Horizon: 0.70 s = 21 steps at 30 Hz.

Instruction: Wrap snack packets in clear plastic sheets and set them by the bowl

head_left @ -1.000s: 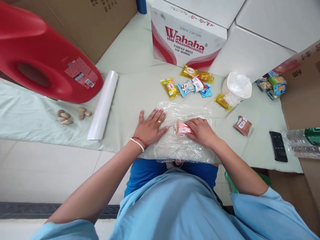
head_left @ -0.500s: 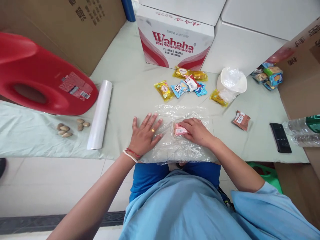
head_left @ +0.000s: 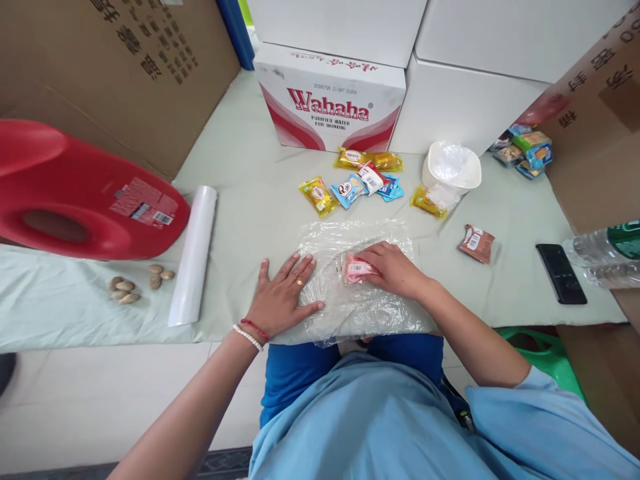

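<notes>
A sheet of clear plastic film [head_left: 345,313] lies wrinkled on the cloth-covered table near its front edge. Flat on its left margin rests my left hand [head_left: 283,293], fingers spread, holding nothing. My right hand [head_left: 393,268] is closed over a pink snack packet [head_left: 356,269] that lies on the middle of the film; the packet's right end is hidden under my fingers. Beyond the film are a yellow snack packet [head_left: 319,196], a light blue packet [head_left: 349,191] and a red and white packet [head_left: 373,179]. A brown snack packet [head_left: 477,244] lies to the right.
On the left stand a red jug [head_left: 100,193], a white roll [head_left: 194,257] and several brown nuts [head_left: 125,290]. A Wahaha carton [head_left: 333,100] backs the table. Rightward are a white bowl [head_left: 475,179], a black phone [head_left: 561,273] and plastic bottles [head_left: 595,250].
The camera view has shifted slightly, so the table contents appear a little lower and to the left. Both hands stay on the film, and my right hand keeps hold of the pink packet.
</notes>
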### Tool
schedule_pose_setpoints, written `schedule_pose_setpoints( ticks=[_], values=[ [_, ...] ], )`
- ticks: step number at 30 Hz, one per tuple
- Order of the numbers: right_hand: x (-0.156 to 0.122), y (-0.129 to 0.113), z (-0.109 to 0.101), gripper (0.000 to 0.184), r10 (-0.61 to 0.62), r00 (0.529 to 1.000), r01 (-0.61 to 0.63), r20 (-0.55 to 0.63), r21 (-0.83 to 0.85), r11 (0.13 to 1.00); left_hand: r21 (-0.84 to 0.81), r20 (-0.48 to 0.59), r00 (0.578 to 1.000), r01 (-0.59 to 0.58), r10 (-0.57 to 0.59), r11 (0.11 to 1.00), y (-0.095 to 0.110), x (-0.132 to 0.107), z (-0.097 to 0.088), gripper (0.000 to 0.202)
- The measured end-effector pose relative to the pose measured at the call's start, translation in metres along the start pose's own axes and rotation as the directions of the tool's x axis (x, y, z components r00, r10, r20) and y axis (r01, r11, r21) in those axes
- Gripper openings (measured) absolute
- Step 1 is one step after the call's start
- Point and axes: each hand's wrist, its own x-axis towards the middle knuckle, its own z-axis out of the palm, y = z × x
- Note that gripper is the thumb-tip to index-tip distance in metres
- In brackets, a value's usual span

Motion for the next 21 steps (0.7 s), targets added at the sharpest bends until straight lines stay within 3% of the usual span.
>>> schedule_pose_setpoints(
  ticks=[7, 17, 21],
  values=[
    [-0.001, -0.012, 0.012, 0.057, 0.016, 1.0, -0.016, 0.004, -0.061, 0.998, -0.002, 0.003, 1.0, -0.007, 0.007, 1.0, 0.0, 0.0, 0.0, 0.091],
    [0.011, -0.001, 0.002, 0.051, 0.028, 0.999, -0.028, 0.039, -0.005, 1.0, -0.022, 0.027, 1.0, 0.01, -0.009, 1.0, -0.002, 0.002, 0.001, 0.095],
    [-0.005, 0.004, 0.008, 0.06, -0.039, 0.999, 0.039, -0.02, -0.019, 0.999, -0.066, -0.052, 0.998, 0.026, -0.03, 0.998, -0.005, -0.002, -0.004, 0.101]
  ],
)
